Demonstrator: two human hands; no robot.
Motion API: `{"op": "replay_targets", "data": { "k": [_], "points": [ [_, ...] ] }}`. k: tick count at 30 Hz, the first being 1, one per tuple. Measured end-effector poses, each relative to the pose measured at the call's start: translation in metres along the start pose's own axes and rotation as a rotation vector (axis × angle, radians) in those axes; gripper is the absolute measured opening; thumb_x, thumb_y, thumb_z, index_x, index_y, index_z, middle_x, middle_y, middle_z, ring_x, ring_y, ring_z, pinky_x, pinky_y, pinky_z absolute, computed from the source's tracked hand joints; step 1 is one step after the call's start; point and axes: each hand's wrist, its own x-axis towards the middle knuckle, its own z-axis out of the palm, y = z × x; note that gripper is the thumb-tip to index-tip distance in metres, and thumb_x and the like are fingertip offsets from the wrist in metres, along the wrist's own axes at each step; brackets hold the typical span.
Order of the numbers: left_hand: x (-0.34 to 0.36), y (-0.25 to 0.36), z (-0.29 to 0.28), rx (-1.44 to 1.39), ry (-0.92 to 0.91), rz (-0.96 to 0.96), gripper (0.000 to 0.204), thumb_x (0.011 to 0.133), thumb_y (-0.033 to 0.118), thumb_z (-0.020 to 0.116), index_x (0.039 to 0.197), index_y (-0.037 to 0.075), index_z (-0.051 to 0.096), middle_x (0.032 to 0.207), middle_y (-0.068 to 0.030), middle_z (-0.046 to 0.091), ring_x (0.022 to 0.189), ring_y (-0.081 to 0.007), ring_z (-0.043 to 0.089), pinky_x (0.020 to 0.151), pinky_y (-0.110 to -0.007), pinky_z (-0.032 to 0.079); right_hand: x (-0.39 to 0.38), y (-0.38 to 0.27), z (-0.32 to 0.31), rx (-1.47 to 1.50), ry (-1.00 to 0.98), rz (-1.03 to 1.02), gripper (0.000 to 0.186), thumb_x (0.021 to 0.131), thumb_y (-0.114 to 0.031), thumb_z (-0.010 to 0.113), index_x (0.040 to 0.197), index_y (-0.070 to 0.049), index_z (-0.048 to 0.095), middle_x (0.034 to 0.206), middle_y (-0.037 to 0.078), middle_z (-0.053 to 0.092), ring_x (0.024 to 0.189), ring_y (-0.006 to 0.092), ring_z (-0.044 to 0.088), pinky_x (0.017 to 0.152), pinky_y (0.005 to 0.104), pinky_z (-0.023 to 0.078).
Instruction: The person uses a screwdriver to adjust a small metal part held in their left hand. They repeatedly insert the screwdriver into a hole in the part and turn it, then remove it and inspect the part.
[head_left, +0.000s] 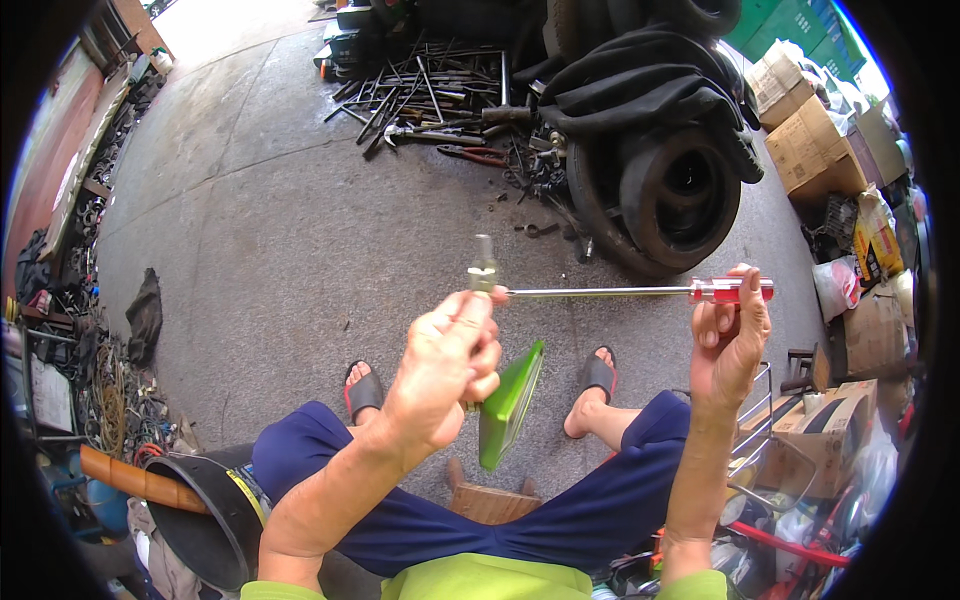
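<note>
A small metal fitting (483,262), slightly blurred, is pinched upright in the fingers of my left hand (440,365). My right hand (733,335) grips the red-and-clear handle of a long screwdriver (610,292), its thumb along the handle. The screwdriver lies level, with its shaft reaching left to the fitting; whether the tip sits in a screw is too small to tell. Just below my left hand hangs a flat, bright green piece (511,405) with a raised rim. My fingers hide how it joins what I hold, if it does.
A low wooden stool (492,503) is between my legs. Ahead lie heaped metal tools (425,95) beside stacked tyres (680,190). Cardboard boxes (810,145) and a wire rack (765,430) stand at right. A black bucket (205,520) and a dark rag (145,318) are at left.
</note>
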Motion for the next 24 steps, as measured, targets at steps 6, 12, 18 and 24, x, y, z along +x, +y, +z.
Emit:
{"op": "replay_targets", "data": {
  "k": [6,12,18,24],
  "points": [
    [0.013,0.013,-0.015,0.122,0.117,0.181,0.025,0.101,0.022,0.049,0.115,0.002,0.054,0.072,0.0038,0.042,0.052,-0.0017,0.032,0.042,-0.019,0.026,0.004,-0.002,0.002,-0.290,-0.022,-0.363,0.024,0.095,-0.027,0.061,0.100,-0.004,0.063,0.078,0.002,0.053,0.070,0.0083,0.052,0.061,0.0226,0.042],
    [-0.006,-0.008,0.002,0.664,-0.048,0.301,0.027,0.097,0.017,0.058,0.119,0.000,0.059,0.074,0.0075,0.050,0.058,0.0020,0.037,0.049,-0.017,0.030,-0.012,0.007,0.022,-0.389,-0.319,-0.334,0.011,0.088,-0.001,0.063,0.100,-0.003,0.065,0.098,0.006,0.058,0.084,0.0070,0.054,0.069,0.0203,0.044],
    [-0.006,-0.023,0.005,0.751,-0.094,0.289,0.030,0.096,0.014,0.061,0.120,-0.001,0.058,0.086,0.0041,0.058,0.076,-0.0018,0.048,0.065,-0.019,0.041,-0.040,0.005,0.051,-0.711,-0.429,-0.241,0.024,0.079,-0.005,0.074,0.103,-0.003,0.069,0.068,0.002,0.054,0.058,0.0080,0.050,0.053,0.0215,0.039],
    [-0.004,-0.029,-0.001,0.825,-0.113,0.418,0.029,0.094,0.013,0.063,0.119,-0.001,0.059,0.085,0.0040,0.058,0.075,-0.0021,0.048,0.065,-0.019,0.041,-0.041,0.018,0.056,-0.740,-0.517,-0.276,0.024,0.080,-0.006,0.074,0.103,-0.001,0.069,0.073,0.008,0.061,0.062,0.0156,0.060,0.057,0.0266,0.048]
  ]
}}
